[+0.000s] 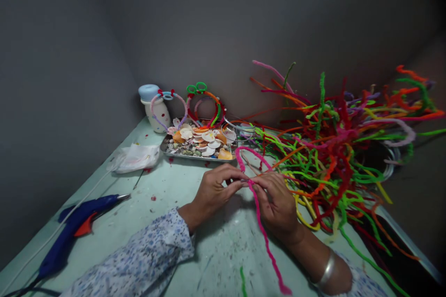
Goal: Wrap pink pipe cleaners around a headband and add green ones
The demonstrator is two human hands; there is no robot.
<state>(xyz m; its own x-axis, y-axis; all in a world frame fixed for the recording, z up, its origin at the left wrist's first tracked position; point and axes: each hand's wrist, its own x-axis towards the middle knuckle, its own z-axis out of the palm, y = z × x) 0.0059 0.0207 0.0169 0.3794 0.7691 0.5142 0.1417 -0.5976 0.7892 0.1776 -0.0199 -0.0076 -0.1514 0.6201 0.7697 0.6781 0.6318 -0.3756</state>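
A pink pipe cleaner [262,225] is bent into a loop at its top, and its long tail hangs down toward the table's near edge. Where the loop closes, my left hand [218,189] pinches it between thumb and fingertips. Just beside that spot my right hand [277,204] is closed on the same pipe cleaner, thumb against the fingers. The two sets of fingertips nearly touch and hide the crossing point. A tray of seashells [198,155] lies just beyond my hands.
Decorated headbands [186,106] stand on the shells, near a jar with a blue lid [149,90]. At right spreads a tangled heap of colourful pipe cleaners [334,148]. A blue glue gun [66,241] with its cord and a plastic packet [137,158] lie at left.
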